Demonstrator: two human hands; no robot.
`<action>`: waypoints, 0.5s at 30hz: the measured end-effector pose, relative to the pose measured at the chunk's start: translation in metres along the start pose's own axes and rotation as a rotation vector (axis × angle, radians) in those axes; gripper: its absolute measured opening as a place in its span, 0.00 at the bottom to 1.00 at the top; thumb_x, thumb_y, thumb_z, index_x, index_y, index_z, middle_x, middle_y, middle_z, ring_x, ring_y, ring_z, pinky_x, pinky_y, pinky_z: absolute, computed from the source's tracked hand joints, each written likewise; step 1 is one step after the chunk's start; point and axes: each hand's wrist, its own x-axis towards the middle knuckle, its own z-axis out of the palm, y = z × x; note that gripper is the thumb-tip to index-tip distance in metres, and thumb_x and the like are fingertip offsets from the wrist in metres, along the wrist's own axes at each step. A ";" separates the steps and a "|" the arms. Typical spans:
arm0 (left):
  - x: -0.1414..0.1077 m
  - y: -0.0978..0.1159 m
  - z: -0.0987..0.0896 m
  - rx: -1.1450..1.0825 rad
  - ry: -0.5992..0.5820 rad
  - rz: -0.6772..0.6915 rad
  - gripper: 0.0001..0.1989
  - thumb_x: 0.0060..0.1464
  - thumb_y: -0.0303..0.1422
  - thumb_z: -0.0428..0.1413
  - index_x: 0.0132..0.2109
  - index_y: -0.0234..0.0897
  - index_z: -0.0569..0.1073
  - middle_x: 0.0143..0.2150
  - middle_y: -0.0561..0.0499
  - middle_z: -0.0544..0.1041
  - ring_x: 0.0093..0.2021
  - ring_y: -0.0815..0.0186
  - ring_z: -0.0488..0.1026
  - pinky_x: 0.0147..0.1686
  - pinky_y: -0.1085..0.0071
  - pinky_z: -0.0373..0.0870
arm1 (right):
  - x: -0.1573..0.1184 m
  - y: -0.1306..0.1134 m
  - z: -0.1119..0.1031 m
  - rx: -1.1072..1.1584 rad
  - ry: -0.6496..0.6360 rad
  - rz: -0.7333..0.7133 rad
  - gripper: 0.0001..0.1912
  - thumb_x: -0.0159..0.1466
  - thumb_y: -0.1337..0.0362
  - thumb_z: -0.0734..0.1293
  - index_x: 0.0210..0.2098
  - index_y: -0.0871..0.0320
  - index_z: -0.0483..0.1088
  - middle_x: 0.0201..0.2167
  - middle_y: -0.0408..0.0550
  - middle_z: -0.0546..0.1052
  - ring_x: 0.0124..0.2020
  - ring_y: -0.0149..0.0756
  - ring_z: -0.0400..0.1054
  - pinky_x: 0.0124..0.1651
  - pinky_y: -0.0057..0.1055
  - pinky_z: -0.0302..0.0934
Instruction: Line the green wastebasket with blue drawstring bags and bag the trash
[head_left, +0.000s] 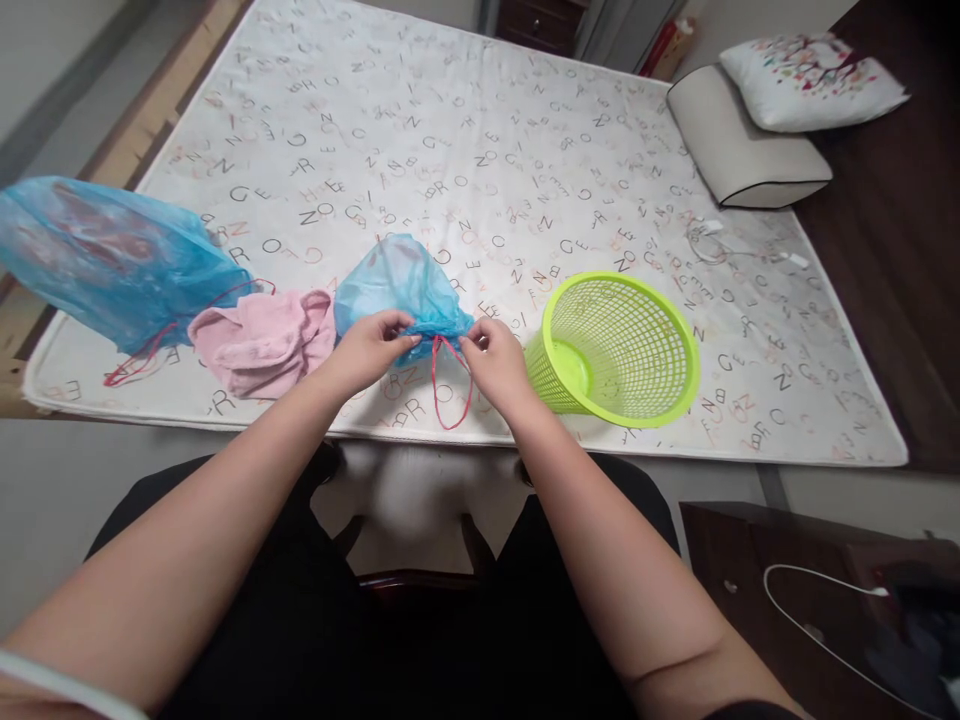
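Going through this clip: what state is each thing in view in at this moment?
Left hand: pinching the neck of the small blue drawstring bag.
Right hand: pinching the same neck and the red drawstring.
Small blue drawstring bag: gathered at the neck, puffed.
Red drawstring: hanging in a loop.
Larger blue bag: puffed, overhanging the edge of the mattress.
Pink cloth: crumpled.
Green plastic wastebasket: on its side.
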 end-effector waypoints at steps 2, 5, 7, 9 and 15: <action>-0.001 0.004 -0.002 0.017 0.085 -0.020 0.10 0.53 0.35 0.65 0.43 0.37 0.80 0.31 0.53 0.75 0.29 0.66 0.67 0.31 0.70 0.61 | 0.002 0.002 -0.004 0.008 0.044 0.032 0.09 0.63 0.66 0.67 0.28 0.53 0.63 0.32 0.43 0.71 0.37 0.38 0.65 0.46 0.35 0.60; -0.002 0.008 -0.004 0.078 0.171 -0.028 0.09 0.55 0.32 0.63 0.44 0.38 0.81 0.28 0.54 0.71 0.26 0.66 0.64 0.29 0.70 0.59 | 0.004 0.005 -0.005 0.020 0.086 0.071 0.09 0.63 0.65 0.66 0.29 0.53 0.62 0.33 0.44 0.71 0.36 0.37 0.65 0.45 0.36 0.60; -0.002 0.008 -0.005 0.140 0.214 0.007 0.07 0.55 0.32 0.63 0.42 0.39 0.81 0.28 0.53 0.71 0.28 0.65 0.65 0.31 0.70 0.59 | 0.003 0.006 -0.003 0.018 0.097 0.071 0.08 0.64 0.64 0.66 0.30 0.53 0.62 0.34 0.44 0.72 0.37 0.38 0.66 0.46 0.36 0.61; -0.002 0.006 -0.005 0.197 0.254 0.041 0.06 0.56 0.32 0.63 0.42 0.39 0.81 0.29 0.52 0.73 0.31 0.63 0.67 0.34 0.70 0.61 | 0.001 0.005 -0.001 0.010 0.128 0.022 0.05 0.65 0.65 0.65 0.33 0.53 0.63 0.37 0.46 0.73 0.41 0.39 0.67 0.49 0.37 0.63; -0.003 0.001 -0.002 0.284 0.134 0.102 0.10 0.63 0.37 0.57 0.45 0.40 0.81 0.40 0.49 0.81 0.41 0.59 0.73 0.45 0.67 0.67 | -0.005 -0.004 -0.002 -0.092 0.147 -0.257 0.12 0.69 0.60 0.66 0.52 0.53 0.70 0.55 0.54 0.75 0.59 0.47 0.65 0.66 0.46 0.56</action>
